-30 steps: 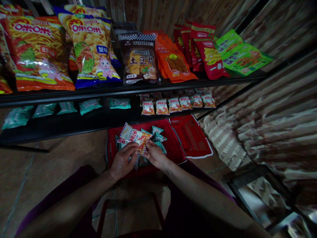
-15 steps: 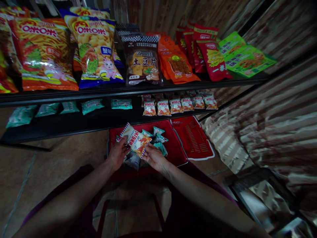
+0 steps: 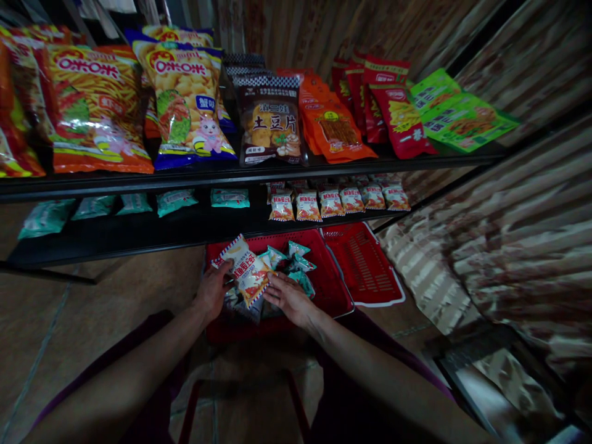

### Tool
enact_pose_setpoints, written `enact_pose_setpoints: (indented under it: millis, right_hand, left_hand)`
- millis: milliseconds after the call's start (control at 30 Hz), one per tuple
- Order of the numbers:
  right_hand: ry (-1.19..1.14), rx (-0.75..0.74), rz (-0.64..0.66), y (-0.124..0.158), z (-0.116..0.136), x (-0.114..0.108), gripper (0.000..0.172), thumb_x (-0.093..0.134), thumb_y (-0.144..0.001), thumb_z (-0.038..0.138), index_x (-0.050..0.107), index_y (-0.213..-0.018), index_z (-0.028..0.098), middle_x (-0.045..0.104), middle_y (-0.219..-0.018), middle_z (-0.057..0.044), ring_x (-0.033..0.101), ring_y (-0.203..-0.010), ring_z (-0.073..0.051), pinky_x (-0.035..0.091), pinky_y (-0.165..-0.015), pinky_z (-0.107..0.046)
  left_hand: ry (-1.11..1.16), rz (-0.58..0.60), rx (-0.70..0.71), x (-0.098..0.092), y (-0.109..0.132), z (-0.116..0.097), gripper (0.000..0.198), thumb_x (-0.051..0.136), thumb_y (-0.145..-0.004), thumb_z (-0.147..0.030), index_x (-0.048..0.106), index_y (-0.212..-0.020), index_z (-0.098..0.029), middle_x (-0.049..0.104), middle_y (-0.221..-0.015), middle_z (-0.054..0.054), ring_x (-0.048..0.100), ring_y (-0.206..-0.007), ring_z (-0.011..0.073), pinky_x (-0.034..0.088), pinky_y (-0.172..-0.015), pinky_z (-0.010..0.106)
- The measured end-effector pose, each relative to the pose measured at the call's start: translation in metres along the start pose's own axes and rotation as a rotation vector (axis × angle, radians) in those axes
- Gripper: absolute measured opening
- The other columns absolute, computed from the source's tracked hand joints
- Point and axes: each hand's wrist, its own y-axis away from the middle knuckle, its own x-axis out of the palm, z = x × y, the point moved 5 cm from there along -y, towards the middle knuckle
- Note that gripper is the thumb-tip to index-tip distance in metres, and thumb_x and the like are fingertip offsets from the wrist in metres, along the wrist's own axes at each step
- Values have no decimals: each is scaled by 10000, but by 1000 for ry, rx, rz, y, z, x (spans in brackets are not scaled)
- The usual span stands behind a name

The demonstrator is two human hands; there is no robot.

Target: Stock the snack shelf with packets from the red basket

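Note:
A small white and orange snack bag (image 3: 247, 271) with a striped edge is held tilted above a red shopping basket (image 3: 335, 296). My left hand (image 3: 213, 288) is closed on the bag's left edge, thumb on top. At its right edge my right hand (image 3: 287, 297) grips the bag with fairly straight fingers; their tips are partly hidden. Beneath and beside the bag, several teal snack packets (image 3: 303, 265) lie in the basket, along with some dark grey packets (image 3: 250, 310) partly covered by the hands.
Behind the basket, the lower shelf (image 3: 139, 231) bears a row of matching white and orange bags (image 3: 308, 205) and several teal packets (image 3: 177, 201). Larger snack bags (image 3: 197, 105) fill the upper shelf. A second red basket (image 3: 365, 265) stands at right, near a crinkled sheet (image 3: 444, 259).
The snack bag has turned and tilted slightly between my hands, and my right fingers have shifted along its right edge. The whole view has moved a little, with the shelves now lower in it.

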Motion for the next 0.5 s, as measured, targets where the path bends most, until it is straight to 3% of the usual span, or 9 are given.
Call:
enact_pose_setpoints:
  millis: [133,400,500]
  right_hand:
    - [26,21,14,0,-5,-2,381,877,-509,311,626,-763,178,695,-709,19,610,-567,-80,520,-595,-220]
    - [337,-23,98,12,-20,-5,420,860,-504,425,653,-751,157,668,-656,13,585,-538,-77,476,-548,-204]
    - [386,-30,120,13,-25,-4,416,858,-509,424,655,-761,162,666,-663,13,579,-542,-81,460,-545,-205]
  left_hand:
    - [16,20,-12,-2,-3,-2,205,708,-689,-237,642,-857,-140,683,-753,25,619,-618,124,475,-578,244]
    - [31,117,7,-7,-1,-2,203,710,-688,-250,632,-831,-129,694,-754,35,641,-647,145,493,-630,258]
    - [17,81,10,-13,0,0,218,732,-644,-240,625,-802,-135,694,-733,35,648,-638,157,493,-613,265]
